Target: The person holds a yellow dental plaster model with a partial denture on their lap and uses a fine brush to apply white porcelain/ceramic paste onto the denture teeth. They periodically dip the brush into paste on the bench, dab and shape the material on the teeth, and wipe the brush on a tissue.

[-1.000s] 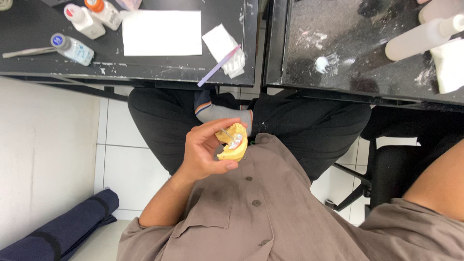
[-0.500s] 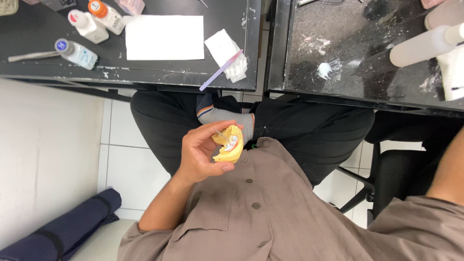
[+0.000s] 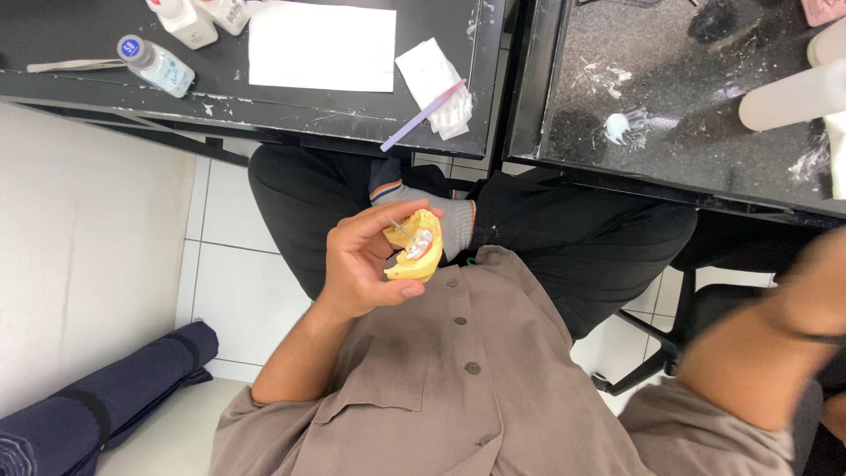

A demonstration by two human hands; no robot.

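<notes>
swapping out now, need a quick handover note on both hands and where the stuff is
Left hand: raised over the lap, fingers curled around a yellow dental cast with metal parts on its teeth.
Right hand: out of view; only the blurred right forearm shows at the right edge.
On the black desk: white paper sheet, folded tissue, purple-handled tool over the edge, small blue-capped bottle.
Done: cast is in hand. Left: cannot tell from this view what work on the cast remains.

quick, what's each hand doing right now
Left hand: closed around a yellow dental cast.
Right hand: out of view; only the blurred right forearm shows, so its grip cannot be told.
</notes>
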